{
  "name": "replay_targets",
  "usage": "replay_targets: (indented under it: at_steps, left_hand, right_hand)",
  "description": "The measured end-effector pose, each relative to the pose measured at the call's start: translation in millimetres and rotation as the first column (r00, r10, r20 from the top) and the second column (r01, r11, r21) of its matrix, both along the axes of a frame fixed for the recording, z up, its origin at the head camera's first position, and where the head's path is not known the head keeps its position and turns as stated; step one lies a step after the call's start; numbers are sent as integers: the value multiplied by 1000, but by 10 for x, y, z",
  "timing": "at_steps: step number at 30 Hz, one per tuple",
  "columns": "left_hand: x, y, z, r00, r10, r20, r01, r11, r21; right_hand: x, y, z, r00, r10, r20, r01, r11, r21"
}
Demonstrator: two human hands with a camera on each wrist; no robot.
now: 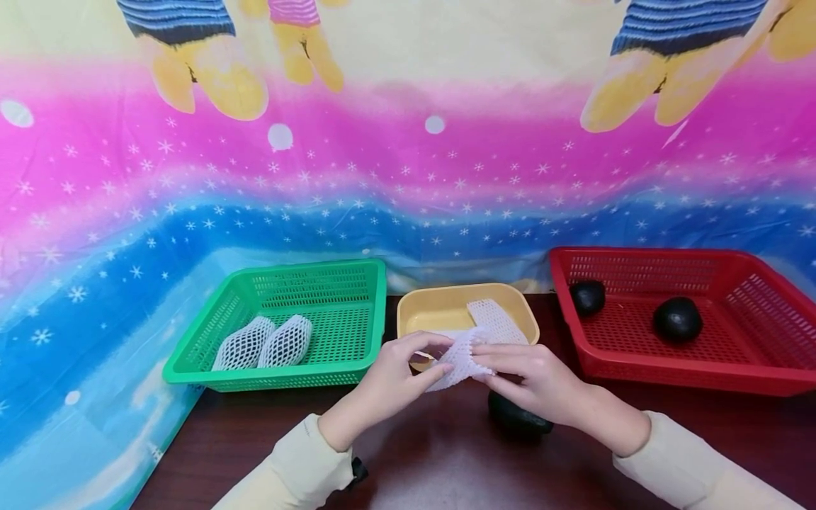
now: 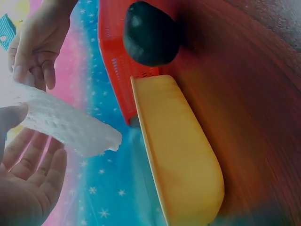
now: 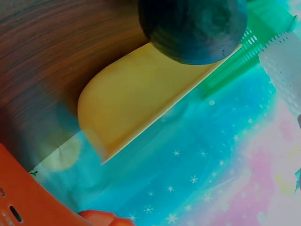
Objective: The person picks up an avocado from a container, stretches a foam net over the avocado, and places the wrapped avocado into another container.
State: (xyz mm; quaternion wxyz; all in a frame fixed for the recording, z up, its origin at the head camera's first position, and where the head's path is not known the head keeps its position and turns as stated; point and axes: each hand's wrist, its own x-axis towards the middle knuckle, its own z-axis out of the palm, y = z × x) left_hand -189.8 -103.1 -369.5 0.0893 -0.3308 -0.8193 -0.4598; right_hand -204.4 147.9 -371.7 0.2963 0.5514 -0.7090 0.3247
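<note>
Between both hands, above the front of the yellow bin, is a white foam fruit net (image 1: 464, 360). My left hand (image 1: 397, 372) pinches its left side between thumb and fingers. The right hand (image 1: 542, 379) grips the opposite end, fingers over the mesh. In the left wrist view the net (image 2: 70, 123) looks flattened, its free end pointing away from the hands. A dark avocado (image 1: 513, 416) lies on the table just below the right hand, partly covered by it in the head view; it also shows large in the right wrist view.
A yellow bin (image 1: 433, 301) behind the hands holds another foam net (image 1: 497, 322). To the left, a green basket (image 1: 338, 276) contains two netted fruits (image 1: 285, 341). At right, a red basket (image 1: 637, 361) holds two bare avocados (image 1: 677, 319). A patterned cloth (image 1: 408, 177) hangs behind.
</note>
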Motion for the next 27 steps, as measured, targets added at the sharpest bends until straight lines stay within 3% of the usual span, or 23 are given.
replay_targets:
  at_steps: [7, 17, 27]
  left_hand:
    - [-4, -25, 16, 998, 30, -47, -27, 998, 65]
    - [-13, -218, 33, 994, 88, -60, -76, 980, 183]
    - [22, -352, 97, 993, 114, -29, -109, 985, 136]
  right_hand:
    - [12, 4, 25, 1000, -21, -8, 21, 999, 24]
    - [6, 115, 1, 999, -37, -30, 40, 996, 80]
    - [-12, 242, -40, 993, -108, -46, 112, 989, 98]
